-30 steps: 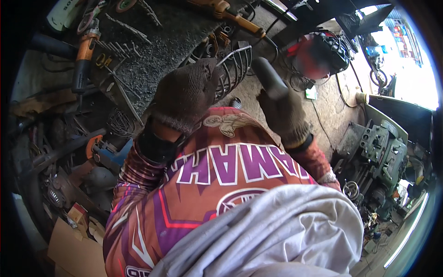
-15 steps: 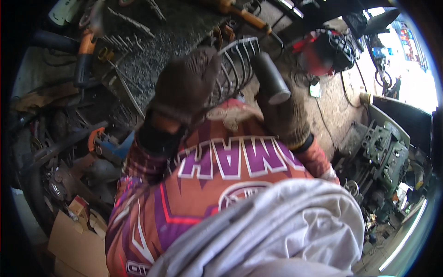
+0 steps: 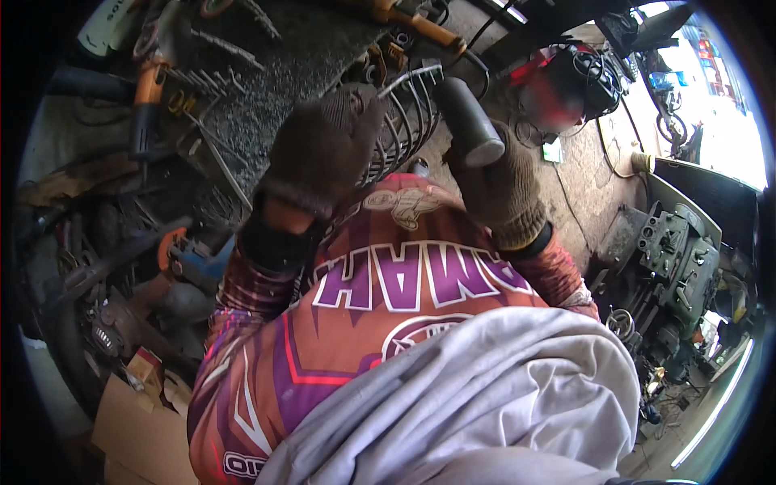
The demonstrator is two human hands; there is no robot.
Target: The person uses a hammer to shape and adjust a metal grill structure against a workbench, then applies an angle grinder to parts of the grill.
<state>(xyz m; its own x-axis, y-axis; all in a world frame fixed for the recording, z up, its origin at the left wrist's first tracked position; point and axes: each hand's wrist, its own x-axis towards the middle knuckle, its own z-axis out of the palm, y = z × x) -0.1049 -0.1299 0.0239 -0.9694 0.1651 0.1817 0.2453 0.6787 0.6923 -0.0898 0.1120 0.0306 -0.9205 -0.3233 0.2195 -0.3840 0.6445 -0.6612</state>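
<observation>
Both my hands wear brown knit gloves. My right hand is closed around a thick dark grey cylinder, which lies tilted with its round flat end toward me. The fingers of this hand are partly hidden behind the cylinder. My left hand is raised with its fingers curled in; what they hold, if anything, is hidden. Just beyond and between my hands is a rack of curved metal bars, its left part covered by the left hand.
A dark work surface strewn with grit lies ahead left, with an orange-and-black power tool at its side. A red-and-black machine stands ahead right, cables on the floor. A green metal machine is at right, a cardboard box at lower left.
The view has shifted slightly. My right hand and the cylinder sit a little farther left and higher, still together. The left hand has hardly moved.
</observation>
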